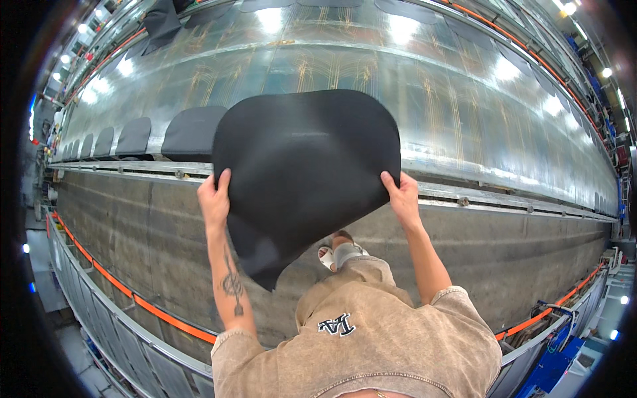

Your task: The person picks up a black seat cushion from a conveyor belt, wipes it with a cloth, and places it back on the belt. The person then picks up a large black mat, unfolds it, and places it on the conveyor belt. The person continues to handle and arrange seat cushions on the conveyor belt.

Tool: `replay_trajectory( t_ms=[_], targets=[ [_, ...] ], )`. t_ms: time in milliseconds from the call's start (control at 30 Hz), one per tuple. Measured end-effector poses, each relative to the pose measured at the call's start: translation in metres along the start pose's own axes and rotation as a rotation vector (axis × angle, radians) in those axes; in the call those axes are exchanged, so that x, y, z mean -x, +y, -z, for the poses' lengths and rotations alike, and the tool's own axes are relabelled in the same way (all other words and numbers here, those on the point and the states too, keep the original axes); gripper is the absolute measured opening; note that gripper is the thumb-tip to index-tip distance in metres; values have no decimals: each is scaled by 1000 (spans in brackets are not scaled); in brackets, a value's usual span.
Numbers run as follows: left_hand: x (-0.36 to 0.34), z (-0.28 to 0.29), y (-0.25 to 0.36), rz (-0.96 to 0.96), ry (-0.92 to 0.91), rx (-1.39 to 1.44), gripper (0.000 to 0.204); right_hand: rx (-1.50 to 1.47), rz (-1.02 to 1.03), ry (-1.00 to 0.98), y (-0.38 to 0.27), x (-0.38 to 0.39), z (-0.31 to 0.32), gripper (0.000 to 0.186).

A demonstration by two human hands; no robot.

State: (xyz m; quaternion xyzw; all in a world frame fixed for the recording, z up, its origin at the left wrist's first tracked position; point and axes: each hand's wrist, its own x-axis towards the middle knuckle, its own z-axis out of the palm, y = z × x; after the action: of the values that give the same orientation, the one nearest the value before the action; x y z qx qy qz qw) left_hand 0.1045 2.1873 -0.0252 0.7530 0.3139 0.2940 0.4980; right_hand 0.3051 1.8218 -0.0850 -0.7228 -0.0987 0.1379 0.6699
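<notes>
Between my two hands hangs a large flexible black sheet (308,166) with rounded upper corners; its lower left part droops to a point. My left hand (214,198) pinches its left edge, thumb on the near face. On the opposite edge my right hand (402,192) grips it the same way, its fingers mostly hidden behind the sheet. Beyond it lies a long shiny metal table (451,113), partly covered from view by the sheet. Similar dark rounded pieces (192,131) lie in a row along the table's near edge, to the left of my left hand.
A metal rail (464,194) runs along the table's near side. Behind me, a railing with an orange strip (169,320) borders the grey floor (133,225). More dark pieces (405,10) line the table's far edge. Blue equipment (554,358) stands at lower right.
</notes>
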Motion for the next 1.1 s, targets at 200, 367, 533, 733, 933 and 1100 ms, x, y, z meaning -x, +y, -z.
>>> replay_trajectory(
  t_ms=[200, 367, 533, 733, 933, 1100],
  targets=[
    [-139, -114, -122, -7, -143, -211, 44, 222, -167, 307, 96, -116, -16, 28],
    [-136, -143, -260, -61, 82, -777, 30, 954, -158, 488, 188, -136, -84, 38],
    [-130, -198, -228, 166, 16, -582, 31, 1027, -469, 460, 172, -139, -75, 38],
    [-170, -177, -229, 351, -266, -587, 43, 746, -277, 393, 181, -158, -47, 58],
    [-166, -154, -241, 254, -409, -258, 50, 172, -341, -141, 158, -170, -27, 40],
    [-166, -178, -248, 254, -423, -226, 38, 327, -154, 49, 140, -149, -32, 34]
  ],
)
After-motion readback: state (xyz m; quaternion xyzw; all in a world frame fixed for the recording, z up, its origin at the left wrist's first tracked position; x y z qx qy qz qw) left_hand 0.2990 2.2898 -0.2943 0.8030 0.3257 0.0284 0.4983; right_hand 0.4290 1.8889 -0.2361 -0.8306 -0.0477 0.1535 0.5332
